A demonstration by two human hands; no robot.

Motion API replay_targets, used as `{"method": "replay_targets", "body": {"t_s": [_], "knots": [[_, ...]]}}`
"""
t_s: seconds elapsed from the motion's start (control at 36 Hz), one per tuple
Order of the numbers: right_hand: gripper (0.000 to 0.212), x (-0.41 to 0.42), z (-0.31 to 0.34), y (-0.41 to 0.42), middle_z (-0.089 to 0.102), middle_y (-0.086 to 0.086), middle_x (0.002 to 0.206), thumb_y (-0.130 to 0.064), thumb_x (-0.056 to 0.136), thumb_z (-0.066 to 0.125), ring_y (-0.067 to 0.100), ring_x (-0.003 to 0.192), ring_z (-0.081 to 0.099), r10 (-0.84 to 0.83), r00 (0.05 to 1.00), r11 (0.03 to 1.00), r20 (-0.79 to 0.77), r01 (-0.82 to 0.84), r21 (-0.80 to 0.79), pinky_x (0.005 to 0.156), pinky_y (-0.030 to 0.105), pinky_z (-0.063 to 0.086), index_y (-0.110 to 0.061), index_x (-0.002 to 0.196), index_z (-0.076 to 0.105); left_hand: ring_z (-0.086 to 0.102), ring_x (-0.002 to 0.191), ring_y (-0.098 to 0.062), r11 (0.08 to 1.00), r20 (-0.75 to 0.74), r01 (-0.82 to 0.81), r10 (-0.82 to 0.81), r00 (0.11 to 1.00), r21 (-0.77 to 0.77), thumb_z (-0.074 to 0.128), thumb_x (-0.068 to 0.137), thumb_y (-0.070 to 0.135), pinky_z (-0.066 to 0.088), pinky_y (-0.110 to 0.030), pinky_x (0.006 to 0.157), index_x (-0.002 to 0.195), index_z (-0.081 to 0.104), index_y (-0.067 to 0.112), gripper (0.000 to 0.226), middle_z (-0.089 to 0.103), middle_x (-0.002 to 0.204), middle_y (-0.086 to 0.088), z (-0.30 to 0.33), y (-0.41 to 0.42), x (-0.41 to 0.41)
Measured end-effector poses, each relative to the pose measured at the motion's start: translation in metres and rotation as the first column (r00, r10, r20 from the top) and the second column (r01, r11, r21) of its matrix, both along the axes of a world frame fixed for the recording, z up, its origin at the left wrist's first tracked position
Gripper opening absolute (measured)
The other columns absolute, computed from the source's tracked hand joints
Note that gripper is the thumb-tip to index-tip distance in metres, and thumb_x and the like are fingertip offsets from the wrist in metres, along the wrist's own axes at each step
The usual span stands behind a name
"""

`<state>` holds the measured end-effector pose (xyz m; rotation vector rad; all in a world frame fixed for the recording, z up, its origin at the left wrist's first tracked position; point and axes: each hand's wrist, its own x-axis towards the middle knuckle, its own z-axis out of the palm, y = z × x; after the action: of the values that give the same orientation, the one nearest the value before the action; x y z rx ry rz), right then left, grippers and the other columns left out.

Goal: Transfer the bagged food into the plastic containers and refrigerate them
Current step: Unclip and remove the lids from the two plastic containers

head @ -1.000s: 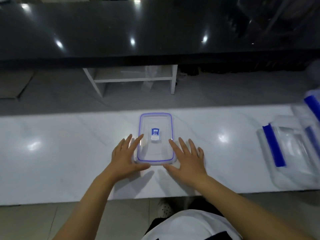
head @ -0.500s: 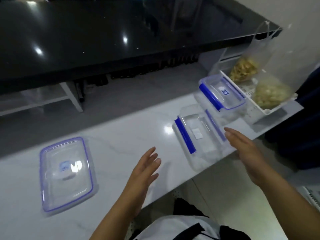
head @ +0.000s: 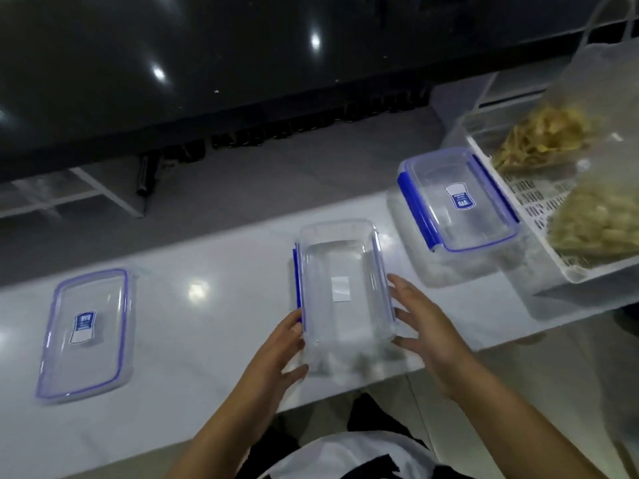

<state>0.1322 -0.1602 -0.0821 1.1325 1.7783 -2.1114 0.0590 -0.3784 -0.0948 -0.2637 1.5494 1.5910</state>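
Marble counter (head: 214, 326) fronts dark glossy worktop (head: 173, 63) beyond grey floor (head: 276, 181).

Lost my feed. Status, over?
Both hands, left and right, grip the open container. Lid off, left. Food bags untouched. Nothing blocking.
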Motion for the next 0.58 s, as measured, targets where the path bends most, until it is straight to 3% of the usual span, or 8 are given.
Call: {"method": "replay_targets", "body": {"t_s": [0.06,0.11,0.17,0.25,0.39,0.47,0.58], "knots": [[0.026,-0.013,-0.002,-0.002,0.064,-0.035,0.114,-0.052,0.099,0.041,-0.008,0.104,0.061,0.066,0.998,0.997,-0.021,-0.067,-0.036,0.091,0.035,0.051,-0.06,0.117,0.059,0.056,0.128,-0.015,0.994,-0.001,-0.108,0.108,0.994,-0.026,0.066,0.085,0.05,0.044,-0.049,0.11,0.134,0.058,0.038,0.052,0.068,0.123,0.023,0.002,-0.001,-0.002],[0.044,-0.027,-0.004,-0.004,0.054,-0.025,0.137,-0.058,0.095,0.045,0.001,0.123,0.052,0.119,0.992,0.991,-0.05,-0.122,-0.063,0.105,0.042,0.046,-0.05,0.138,0.047,0.059,0.126,-0.018,0.98,-0.002,-0.195,0.195,0.981,-0.034,0.057,0.093,0.044,0.045,-0.05,0.109,0.138,0.057,0.032,0.047,0.068,0.125,0.018,0.004,-0.004,-0.005],[0.058,-0.041,-0.004,-0.009,0.045,-0.021,0.146,-0.064,0.089,0.047,0.008,0.132,0.045,0.188,0.98,0.978,-0.065,-0.192,-0.075,0.11,0.046,0.041,-0.048,0.145,0.041,0.06,0.125,-0.018,0.972,-0.033,-0.231,0.23,0.973,-0.032,0.055,0.093,0.043,0.045,-0.049,0.109,0.14,0.055,0.03,0.049,0.067,0.128,0.016,0.007,-0.008,-0.009],[0.063,-0.056,-0.003,-0.021,0.04,-0.02,0.15,-0.067,0.086,0.048,0.011,0.135,0.041,0.255,0.963,0.958,-0.087,-0.264,-0.11,0.112,0.045,0.038,-0.049,0.145,0.037,0.062,0.124,-0.017,0.964,-0.083,-0.262,0.258,0.963,-0.047,0.059,0.087,0.048,0.046,-0.048,0.108,0.141,0.055,0.03,0.057,0.066,0.132,0.013,0.009,-0.018,-0.015],[0.041,-0.075,-0.005,-0.043,0.046,-0.021,0.138,-0.058,0.097,0.044,0.011,0.126,0.046,0.295,0.947,0.944,-0.124,-0.309,-0.119,0.104,0.04,0.042,-0.053,0.138,0.038,0.064,0.12,-0.02,0.941,-0.122,-0.333,0.324,0.938,-0.064,0.062,0.088,0.052,0.049,-0.05,0.105,0.138,0.058,0.031,0.055,0.066,0.132,0.009,0.006,-0.04,-0.02],[0.028,-0.079,-0.006,-0.051,0.051,-0.032,0.122,-0.056,0.1,0.041,0.003,0.116,0.05,0.278,0.946,0.947,-0.168,-0.299,-0.115,0.101,0.038,0.041,-0.057,0.128,0.039,0.067,0.116,-0.018,0.943,-0.13,-0.329,0.32,0.938,-0.053,0.064,0.088,0.053,0.05,-0.047,0.101,0.134,0.061,0.034,0.05,0.067,0.131,0.011,0.007,-0.05,-0.023],[0.037,-0.069,-0.004,-0.056,0.051,-0.033,0.125,-0.063,0.094,0.041,-0.001,0.118,0.051,0.277,0.936,0.953,-0.218,-0.296,-0.059,0.097,0.03,0.043,-0.058,0.131,0.038,0.061,0.123,-0.019,0.959,-0.158,-0.268,0.251,0.955,-0.096,0.066,0.082,0.061,0.048,-0.049,0.106,0.138,0.055,0.04,0.061,0.061,0.138,0.012,0.014,-0.058,-0.023]]}}
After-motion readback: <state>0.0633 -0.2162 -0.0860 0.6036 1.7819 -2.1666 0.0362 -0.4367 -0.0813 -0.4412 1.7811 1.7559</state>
